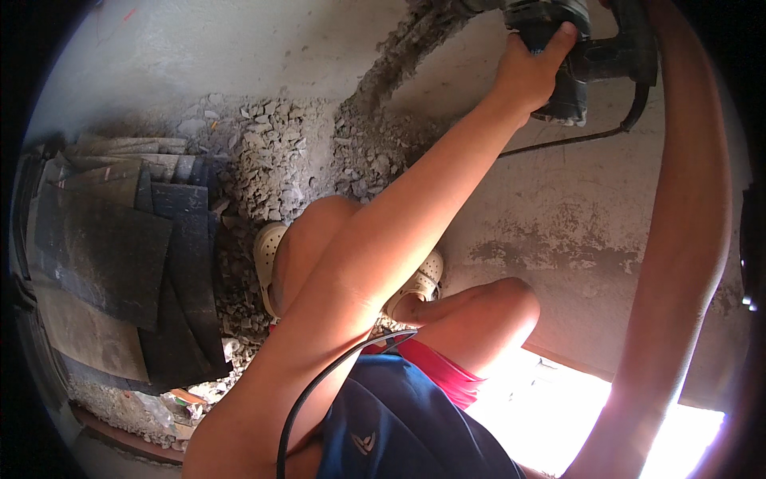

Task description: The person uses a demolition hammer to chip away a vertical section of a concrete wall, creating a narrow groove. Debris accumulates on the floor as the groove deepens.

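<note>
My left hand (533, 70) is wrapped round the body of a black and grey rotary hammer (594, 60) at the upper right, thumb lying along its casing. My right hand (662, 8) is at the rear handle, mostly cut off by the top edge; what little shows of it lies against the grip. The tool's front end points left, to a rough groove (407, 52) broken into the pale wall. Its tip is hard to make out against the broken masonry. A black cord (590, 141) runs from the handle, passing behind my left forearm.
Rubble (271, 152) lies heaped along the wall's foot and about my light clogs (270, 259). Dark flat sheets (104, 239) are stacked at the left. A black cable (307, 391) loops close by my left upper arm. Bright light comes in at the lower right.
</note>
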Demonstrator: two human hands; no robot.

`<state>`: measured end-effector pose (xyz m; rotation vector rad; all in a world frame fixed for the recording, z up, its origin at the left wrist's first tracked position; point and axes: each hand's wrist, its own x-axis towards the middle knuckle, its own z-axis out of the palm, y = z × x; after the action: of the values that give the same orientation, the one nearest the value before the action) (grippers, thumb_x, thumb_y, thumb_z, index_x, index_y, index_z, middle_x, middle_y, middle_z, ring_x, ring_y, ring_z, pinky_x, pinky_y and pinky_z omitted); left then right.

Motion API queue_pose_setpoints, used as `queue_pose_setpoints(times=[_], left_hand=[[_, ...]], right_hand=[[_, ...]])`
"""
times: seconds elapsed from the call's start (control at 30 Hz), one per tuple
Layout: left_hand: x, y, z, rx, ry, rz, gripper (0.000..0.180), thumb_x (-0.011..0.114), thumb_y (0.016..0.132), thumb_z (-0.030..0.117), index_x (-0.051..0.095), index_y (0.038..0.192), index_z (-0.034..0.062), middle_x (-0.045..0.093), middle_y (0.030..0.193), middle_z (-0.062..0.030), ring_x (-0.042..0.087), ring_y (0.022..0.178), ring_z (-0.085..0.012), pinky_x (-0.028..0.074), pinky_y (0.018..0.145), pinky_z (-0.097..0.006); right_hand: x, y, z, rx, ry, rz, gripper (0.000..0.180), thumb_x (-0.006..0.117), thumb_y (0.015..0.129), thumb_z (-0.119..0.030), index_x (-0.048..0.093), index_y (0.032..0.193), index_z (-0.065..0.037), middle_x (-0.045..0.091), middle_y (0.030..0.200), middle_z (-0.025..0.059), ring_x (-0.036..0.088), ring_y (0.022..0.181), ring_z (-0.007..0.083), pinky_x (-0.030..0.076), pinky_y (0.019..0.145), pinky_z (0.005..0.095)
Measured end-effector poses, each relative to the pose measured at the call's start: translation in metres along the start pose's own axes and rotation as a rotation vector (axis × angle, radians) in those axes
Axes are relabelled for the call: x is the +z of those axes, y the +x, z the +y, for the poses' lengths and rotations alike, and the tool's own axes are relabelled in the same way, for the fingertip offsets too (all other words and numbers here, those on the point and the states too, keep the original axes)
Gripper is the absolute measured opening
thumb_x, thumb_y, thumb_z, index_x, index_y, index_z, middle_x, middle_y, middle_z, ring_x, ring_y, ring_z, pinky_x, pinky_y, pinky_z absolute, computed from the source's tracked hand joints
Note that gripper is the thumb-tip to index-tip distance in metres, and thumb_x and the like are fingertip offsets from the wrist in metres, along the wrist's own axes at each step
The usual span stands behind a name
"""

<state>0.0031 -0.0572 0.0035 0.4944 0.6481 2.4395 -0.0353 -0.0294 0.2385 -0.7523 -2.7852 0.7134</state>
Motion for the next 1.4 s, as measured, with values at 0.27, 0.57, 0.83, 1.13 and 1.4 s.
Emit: queue_pose_setpoints(times=[0.27, 0.57, 0.83, 1.13, 1.4], left_hand=[[-0.002, -0.003, -0.005, -0.025, 0.055, 0.012, 0.092, 0.077, 0.091, 0.060, 0.047, 0.141, -0.0112, 0.065, 0.127, -0.0251, 0.067, 0.117, -0.0306, 0.054, 0.097, -0.039], [-0.003, -0.006, -0.010, -0.049, 0.071, 0.028, 0.092, 0.078, 0.089, 0.061, 0.048, 0.140, -0.0103, 0.066, 0.126, -0.0236, 0.067, 0.116, -0.0295, 0.054, 0.097, -0.039], [-0.026, -0.026, 0.015, -0.280, 0.043, -0.059, 0.082, 0.082, 0.087, 0.054, 0.056, 0.142, -0.0012, 0.068, 0.133, -0.0173, 0.066, 0.120, -0.0268, 0.052, 0.102, -0.039], [-0.058, -0.073, -0.018, -0.075, -0.073, 0.014, 0.074, 0.089, 0.083, 0.045, 0.061, 0.136, 0.0022, 0.069, 0.124, -0.0104, 0.068, 0.111, -0.0213, 0.054, 0.097, -0.037], [-0.034, -0.085, 0.026, -0.002, -0.036, -0.076, 0.062, 0.089, 0.085, 0.041, 0.066, 0.129, 0.0033, 0.071, 0.118, -0.0074, 0.068, 0.106, -0.0173, 0.054, 0.094, -0.034]], right_hand=[[-0.009, 0.005, 0.018, 0.172, 0.137, 0.031, 0.020, 0.067, 0.086, -0.022, 0.067, 0.087, -0.002, 0.065, 0.067, 0.0135, 0.062, 0.050, 0.0245, 0.055, 0.049, 0.0391], [-0.006, 0.008, 0.023, 0.123, 0.111, -0.022, 0.020, 0.066, 0.088, -0.019, 0.067, 0.082, -0.001, 0.067, 0.070, 0.0142, 0.064, 0.054, 0.0247, 0.056, 0.054, 0.0383], [0.027, -0.034, 0.026, 0.117, 0.344, 0.052, 0.025, 0.063, 0.092, -0.021, 0.068, 0.083, 0.001, 0.067, 0.073, 0.0158, 0.065, 0.061, 0.0253, 0.055, 0.057, 0.0373], [0.104, -0.106, 0.029, -0.046, 0.254, -0.051, 0.035, 0.077, 0.088, -0.036, 0.073, 0.088, -0.001, 0.070, 0.076, 0.0077, 0.065, 0.063, 0.0164, 0.052, 0.059, 0.0318], [0.076, -0.135, -0.015, 0.033, 0.257, 0.108, 0.042, 0.081, 0.088, -0.040, 0.073, 0.102, -0.001, 0.065, 0.079, 0.0010, 0.059, 0.062, 0.0079, 0.046, 0.055, 0.0231]])
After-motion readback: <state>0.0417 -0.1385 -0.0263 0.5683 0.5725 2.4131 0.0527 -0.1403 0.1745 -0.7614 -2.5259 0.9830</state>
